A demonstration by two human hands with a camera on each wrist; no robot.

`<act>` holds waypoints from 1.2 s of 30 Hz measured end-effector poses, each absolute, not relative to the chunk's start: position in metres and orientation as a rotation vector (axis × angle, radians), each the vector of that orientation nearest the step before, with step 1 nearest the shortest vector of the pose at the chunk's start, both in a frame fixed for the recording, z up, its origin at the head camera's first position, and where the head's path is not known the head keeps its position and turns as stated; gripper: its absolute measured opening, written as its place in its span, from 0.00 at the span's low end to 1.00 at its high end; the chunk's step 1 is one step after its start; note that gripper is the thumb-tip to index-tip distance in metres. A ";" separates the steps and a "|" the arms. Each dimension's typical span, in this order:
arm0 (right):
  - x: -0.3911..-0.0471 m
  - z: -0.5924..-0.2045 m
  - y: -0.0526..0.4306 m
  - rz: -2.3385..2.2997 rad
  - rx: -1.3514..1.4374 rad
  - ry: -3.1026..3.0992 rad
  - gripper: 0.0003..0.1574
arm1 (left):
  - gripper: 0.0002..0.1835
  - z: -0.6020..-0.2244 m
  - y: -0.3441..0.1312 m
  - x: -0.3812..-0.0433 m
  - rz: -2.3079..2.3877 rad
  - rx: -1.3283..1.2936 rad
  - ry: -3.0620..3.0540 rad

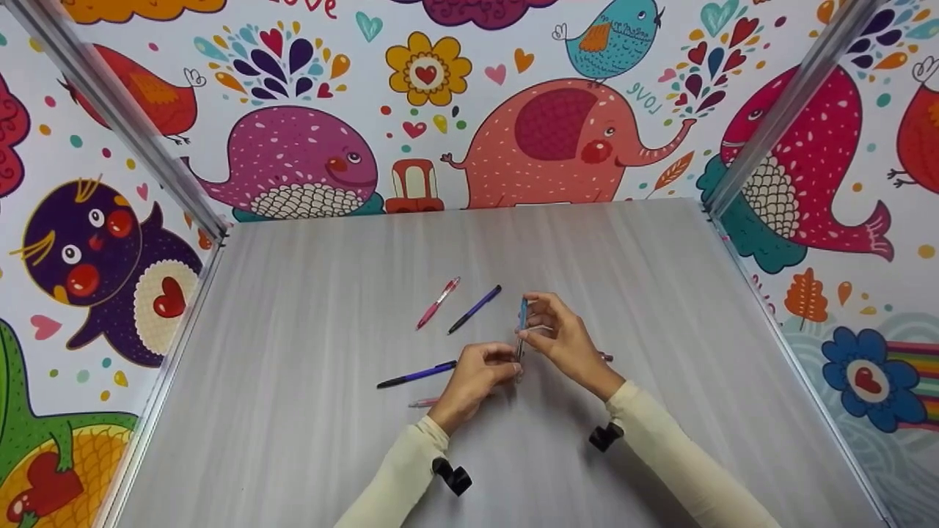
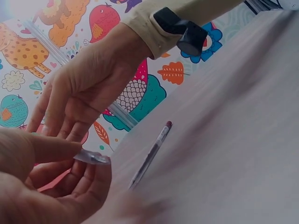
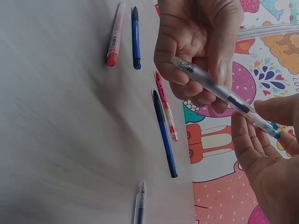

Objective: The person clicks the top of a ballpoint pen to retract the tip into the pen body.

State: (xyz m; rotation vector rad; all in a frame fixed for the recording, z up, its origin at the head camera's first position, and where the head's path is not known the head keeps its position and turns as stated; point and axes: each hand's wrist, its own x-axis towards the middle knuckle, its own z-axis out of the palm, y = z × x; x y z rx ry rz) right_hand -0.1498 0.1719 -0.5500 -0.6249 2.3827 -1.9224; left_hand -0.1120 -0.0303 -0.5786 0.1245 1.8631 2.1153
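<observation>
A clear-barrelled pen (image 3: 219,91) with a blue-green end stands nearly upright between both hands in the head view. My left hand (image 1: 475,378) pinches its lower part between thumb and fingers; the left wrist view shows the clear tip (image 2: 96,157) poking out past the thumb. Higher up, my right hand (image 1: 563,336) pinches the pen near its blue-green end (image 1: 523,312). Close by the left hand lie a blue pen (image 1: 416,375) and a pink pen (image 1: 422,403), partly hidden behind that hand. Behind the right wrist, the dark red end of another pen (image 1: 606,357) shows.
Farther back on the grey tabletop (image 1: 308,293) lie a pink-and-clear pen (image 1: 438,303) and a second blue pen (image 1: 475,309). The clear pen with the red end (image 2: 152,154) lies whole in the left wrist view. Printed walls with metal posts (image 1: 792,110) border the table.
</observation>
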 end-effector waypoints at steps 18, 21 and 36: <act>-0.155 -0.561 0.190 -2.067 -0.519 2.410 0.25 | 0.08 -0.591 -0.036 -0.129 1.896 0.245 2.383; -0.156 -0.564 0.195 -2.040 -0.490 2.455 0.24 | 0.09 -0.591 -0.036 -0.133 1.838 0.271 2.442; -0.160 -0.578 0.221 -1.980 -0.333 2.573 0.17 | 0.09 -0.591 -0.031 -0.155 1.656 0.497 2.581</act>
